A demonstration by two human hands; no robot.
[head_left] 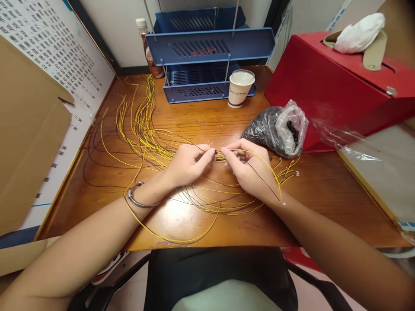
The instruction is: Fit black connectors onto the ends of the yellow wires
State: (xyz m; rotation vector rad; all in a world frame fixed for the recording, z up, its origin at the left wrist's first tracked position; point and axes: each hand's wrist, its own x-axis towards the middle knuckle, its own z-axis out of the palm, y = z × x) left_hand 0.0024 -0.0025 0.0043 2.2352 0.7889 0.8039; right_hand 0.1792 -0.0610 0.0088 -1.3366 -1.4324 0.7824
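Note:
Over the middle of the table my left hand [189, 163] and my right hand [248, 164] face each other, fingertips a short gap apart. A small black piece [216, 152] sits at the pinched thumb and finger of my left hand; its exact kind is too small to make out. My right hand pinches a pair of thin wires, one yellow and one black, whose yellow wire [261, 154] arcs over the hand to pale ends near the wrist. Beneath and left of both hands spreads a loose wire bundle [142, 116], yellow and black. Several wire ends [287, 170] stick out past my right hand.
An open plastic bag [275, 129] of small black pieces lies right of my hands, against a red box [324, 95]. Behind stand a paper cup [240, 90], a blue tray rack [210, 45] and a bottle [151, 52]. Cardboard [32, 129] rises at the left.

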